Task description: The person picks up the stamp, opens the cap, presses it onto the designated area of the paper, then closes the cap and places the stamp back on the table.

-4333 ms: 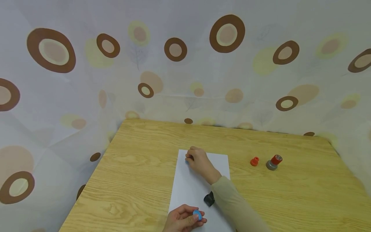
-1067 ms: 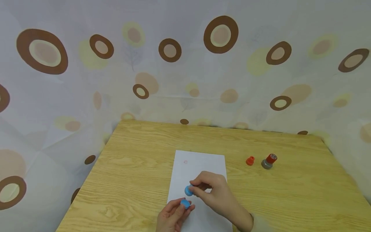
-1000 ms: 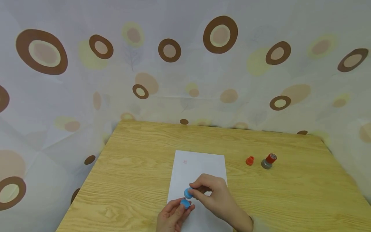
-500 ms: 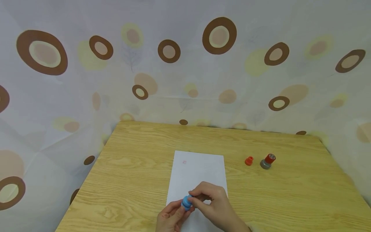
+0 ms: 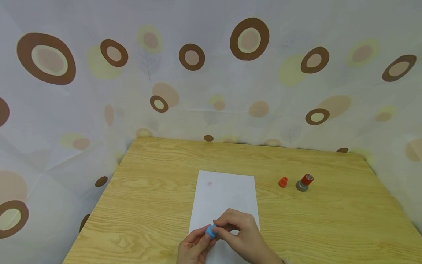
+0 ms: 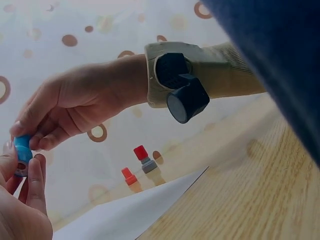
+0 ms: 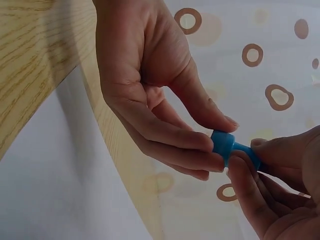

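A small blue stamp (image 5: 211,231) is held between my two hands above the paper. In the right wrist view its wide cap (image 7: 222,140) meets the stamp's end, and I cannot tell how far it is pushed on. My left hand (image 5: 194,246) holds the cap between thumb and fingers. The narrow handle (image 7: 245,151) is pinched by the thumb and fingers of my right hand (image 5: 242,231). Below lies a white sheet of paper (image 5: 227,194), partly hidden by the hands, with a small faint red print (image 5: 209,183) near its top left corner.
To the right of the paper, a small red piece (image 5: 283,182) stands on the wooden table (image 5: 155,190). Beside it is a red and grey stamp (image 5: 304,182). A patterned cloth (image 5: 197,121) hangs behind the table.
My right hand has come back from the paper's top left, where a red print now shows. It has brought the blue stamp down into the cap in my left hand.
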`<action>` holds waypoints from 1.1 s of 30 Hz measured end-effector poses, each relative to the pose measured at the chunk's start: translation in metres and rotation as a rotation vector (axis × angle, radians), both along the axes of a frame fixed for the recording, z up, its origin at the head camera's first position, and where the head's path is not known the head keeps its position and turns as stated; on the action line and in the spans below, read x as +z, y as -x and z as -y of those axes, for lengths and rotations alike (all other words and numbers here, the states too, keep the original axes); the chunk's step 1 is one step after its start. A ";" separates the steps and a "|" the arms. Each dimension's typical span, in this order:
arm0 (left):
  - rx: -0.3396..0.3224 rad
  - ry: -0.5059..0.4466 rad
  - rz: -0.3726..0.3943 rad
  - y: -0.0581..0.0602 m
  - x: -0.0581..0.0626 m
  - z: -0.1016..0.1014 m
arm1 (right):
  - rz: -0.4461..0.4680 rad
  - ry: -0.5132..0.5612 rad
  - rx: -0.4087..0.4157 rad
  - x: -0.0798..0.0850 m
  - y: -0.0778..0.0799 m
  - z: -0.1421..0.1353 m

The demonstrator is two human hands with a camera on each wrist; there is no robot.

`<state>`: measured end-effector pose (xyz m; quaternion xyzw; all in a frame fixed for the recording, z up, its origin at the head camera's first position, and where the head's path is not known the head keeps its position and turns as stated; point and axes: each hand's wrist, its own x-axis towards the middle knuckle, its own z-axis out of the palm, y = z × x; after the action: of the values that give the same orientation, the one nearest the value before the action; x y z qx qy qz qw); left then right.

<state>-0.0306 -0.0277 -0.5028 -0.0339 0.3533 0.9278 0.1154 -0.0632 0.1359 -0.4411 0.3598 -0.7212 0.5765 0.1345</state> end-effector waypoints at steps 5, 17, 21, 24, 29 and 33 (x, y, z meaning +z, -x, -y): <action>0.003 0.018 -0.046 -0.001 0.001 0.000 | 0.017 -0.001 0.030 0.003 0.000 -0.002; -0.014 0.067 -0.138 0.001 0.003 0.000 | 0.011 -0.059 0.070 0.010 0.001 -0.008; -0.015 0.070 -0.179 0.001 0.005 0.002 | 0.033 -0.074 0.062 0.010 -0.001 -0.010; -0.028 0.057 -0.236 0.002 0.005 0.003 | 0.048 -0.073 0.066 0.011 -0.001 -0.011; -0.046 0.040 -0.310 0.003 0.006 0.006 | 0.057 -0.065 0.105 0.012 0.000 -0.013; -0.067 0.060 -0.318 0.003 0.007 0.008 | 0.066 -0.059 0.137 0.013 0.000 -0.014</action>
<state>-0.0338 -0.0360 -0.4956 0.1217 0.3955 0.9061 0.0879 -0.0635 0.1500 -0.4283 0.3927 -0.7156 0.5745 0.0603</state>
